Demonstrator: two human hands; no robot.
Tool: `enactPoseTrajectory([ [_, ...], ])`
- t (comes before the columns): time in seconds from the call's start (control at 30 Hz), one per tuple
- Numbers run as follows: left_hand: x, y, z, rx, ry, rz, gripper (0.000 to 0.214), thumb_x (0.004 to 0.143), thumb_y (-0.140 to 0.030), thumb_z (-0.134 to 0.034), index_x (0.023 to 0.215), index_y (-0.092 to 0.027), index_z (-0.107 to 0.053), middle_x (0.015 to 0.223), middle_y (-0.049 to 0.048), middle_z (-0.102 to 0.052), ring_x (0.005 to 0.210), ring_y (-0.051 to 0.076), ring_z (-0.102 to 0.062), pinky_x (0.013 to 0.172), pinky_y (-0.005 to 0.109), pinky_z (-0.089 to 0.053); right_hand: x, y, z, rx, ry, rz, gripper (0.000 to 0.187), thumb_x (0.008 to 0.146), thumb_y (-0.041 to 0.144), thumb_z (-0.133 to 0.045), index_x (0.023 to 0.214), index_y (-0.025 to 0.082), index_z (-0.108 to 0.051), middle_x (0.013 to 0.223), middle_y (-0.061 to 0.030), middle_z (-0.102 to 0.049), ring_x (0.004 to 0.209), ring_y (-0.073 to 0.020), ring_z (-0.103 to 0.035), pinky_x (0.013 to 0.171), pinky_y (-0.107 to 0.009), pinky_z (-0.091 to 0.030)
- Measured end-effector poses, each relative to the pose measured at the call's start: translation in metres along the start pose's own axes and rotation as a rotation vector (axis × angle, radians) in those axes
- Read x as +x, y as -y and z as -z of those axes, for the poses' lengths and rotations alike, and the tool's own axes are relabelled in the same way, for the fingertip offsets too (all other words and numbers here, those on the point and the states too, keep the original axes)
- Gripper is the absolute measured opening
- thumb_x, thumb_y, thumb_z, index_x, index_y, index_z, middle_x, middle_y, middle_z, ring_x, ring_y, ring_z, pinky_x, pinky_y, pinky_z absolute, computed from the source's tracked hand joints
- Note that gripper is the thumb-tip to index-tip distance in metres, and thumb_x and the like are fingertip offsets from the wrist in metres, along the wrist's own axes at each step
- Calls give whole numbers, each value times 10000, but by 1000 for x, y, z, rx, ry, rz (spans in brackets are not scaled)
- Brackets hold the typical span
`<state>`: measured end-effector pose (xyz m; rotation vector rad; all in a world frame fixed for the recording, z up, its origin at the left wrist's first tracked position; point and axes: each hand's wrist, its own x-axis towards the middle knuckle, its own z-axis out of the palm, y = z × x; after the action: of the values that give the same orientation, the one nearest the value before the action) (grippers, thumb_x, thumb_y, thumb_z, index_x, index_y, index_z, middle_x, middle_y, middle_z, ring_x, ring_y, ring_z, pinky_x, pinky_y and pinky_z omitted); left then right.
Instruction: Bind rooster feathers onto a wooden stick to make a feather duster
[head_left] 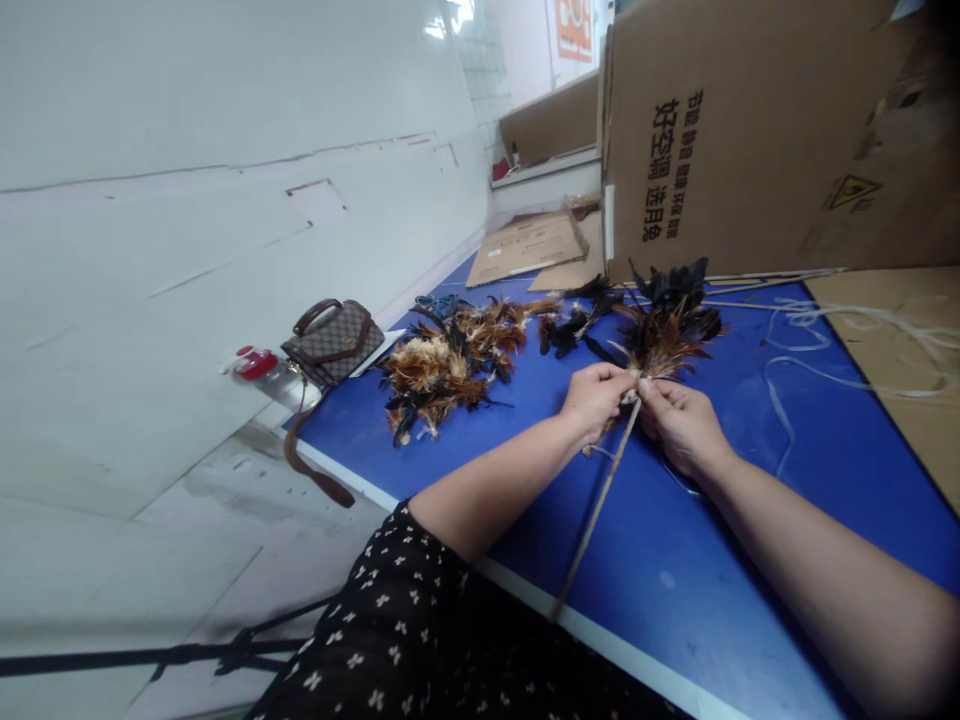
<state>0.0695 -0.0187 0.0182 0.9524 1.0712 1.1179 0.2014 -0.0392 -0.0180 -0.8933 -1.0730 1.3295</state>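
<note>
Blue covers the desk point(675, 590) I look down on through the head camera. Near its far side, a bundle of black and brown feathers point(667, 325) fans out at the upper end of a thin stick point(600, 510), which slants toward the near edge. I have the left hand point(596, 400) pinching the bundle's base between thumb and fingers; the right hand point(686, 425) pinches there too, fingertips close together. Left of them lies a loose feather pile point(450, 360), then a brown handbag point(337, 340); at right, white string point(919, 335) trails over cardboard point(900, 420)
</note>
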Motion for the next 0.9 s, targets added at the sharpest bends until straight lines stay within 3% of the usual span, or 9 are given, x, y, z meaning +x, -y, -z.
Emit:
enactPoseTrajectory([
  [0.23, 0, 15, 5, -191, 110, 5, 480, 731, -496, -953, 866, -160, -638, 657, -56, -555, 492, 31, -399, 445, 195, -193, 1, -1, 2, -70, -4, 3, 601, 815, 741, -864, 739, 208, -598, 549, 53, -393, 476, -85, -267, 421, -251, -196],
  [0.47, -1, 27, 21, -13, 264, -130, 656, 770, -508, -910, 1276, -124, -746, 699, -50, -627, 549, 56, -504, 542, 219, -395, -1, -2, 5, -79, -48, 27, 590, 829, 730, -859, 741, 207, -602, 560, 51, -426, 482, -84, -297, 425, -239, -222],
  [0.57, 0, 30, 21, -32, 291, -122, 703, 749, -513, -919, 1301, -115, -746, 726, -41, -653, 558, 74, -548, 563, 244, -445, -2, 0, 5, -51, -46, 36, 559, 828, 697, -879, 761, 196, -639, 568, 51, -434, 486, -80, -297, 433, -241, -219],
  [0.7, -1, 28, 18, -73, 270, -62, 669, 724, -497, -943, 1232, -104, -759, 752, -14, -682, 585, 103, -616, 574, 261, -490, -2, 0, 5, -85, -51, 41, 553, 806, 697, -892, 766, 191, -672, 553, 44, -439, 488, -91, -313, 438, -251, -219],
  [0.9, -2, 26, 16, -60, 185, -72, 578, 824, -375, -885, 1301, -95, -718, 711, -15, -681, 557, 102, -607, 553, 238, -470, -2, 0, 5, -110, -40, 29, 552, 807, 714, -879, 770, 203, -673, 570, 38, -438, 498, -101, -303, 446, -265, -218],
])
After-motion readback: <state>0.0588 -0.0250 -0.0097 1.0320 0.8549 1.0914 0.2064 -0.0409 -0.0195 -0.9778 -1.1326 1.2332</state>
